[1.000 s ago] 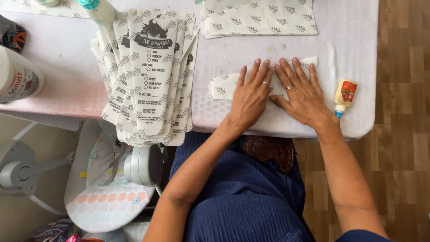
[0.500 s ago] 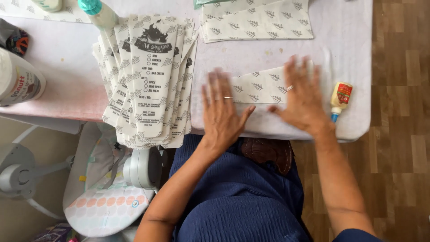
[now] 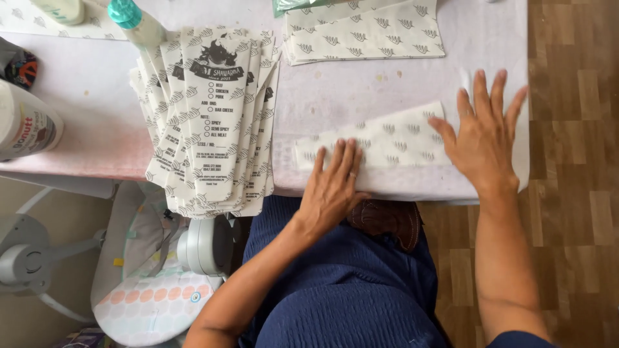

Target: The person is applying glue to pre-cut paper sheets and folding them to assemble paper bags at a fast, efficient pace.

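A folded white paper wrapper (image 3: 387,138) with a grey leaf print lies flat near the front edge of the pale table (image 3: 97,129). My left hand (image 3: 332,187) presses palm-down on its left end, fingers together. My right hand (image 3: 483,132) lies flat with fingers spread at its right end, partly on the table beyond it. Neither hand grips anything.
A fanned stack of finished printed paper sleeves (image 3: 209,116) overhangs the table's front edge at the left. A pile of unfolded leaf-print sheets (image 3: 367,32) lies at the back. A teal-capped bottle (image 3: 132,19) and a white container (image 3: 26,125) stand left. A baby bouncer (image 3: 155,283) sits below.
The hands, close together on a short folded piece a second ago, have slid apart along the wrapper. The small glue bottle near the right edge is out of sight behind my right hand.
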